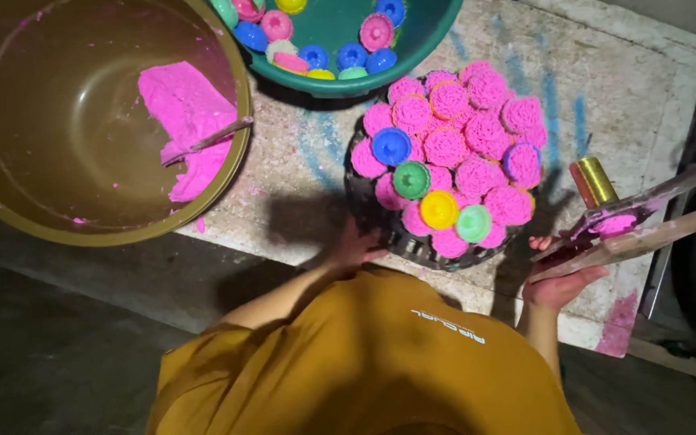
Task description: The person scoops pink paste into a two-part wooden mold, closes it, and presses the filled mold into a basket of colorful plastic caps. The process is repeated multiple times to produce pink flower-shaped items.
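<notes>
Two hands are working at the near edge of the tabletop [300, 185]. Left hand [354, 246] is touching the near-left rim of the dark basket [412, 246]; I cannot tell whether its grip is closed. Right hand [561, 282] is clamping its fingers on a press [630, 229] smeared with pink dough, just right of the basket. Pink noodle nests [477, 133] and coloured caps [412, 179] are filling the basket. Left, a brown tub [10, 209] is holding pink dough [187, 121]; far off, a green bowl [428, 36] is holding more caps.
</notes>
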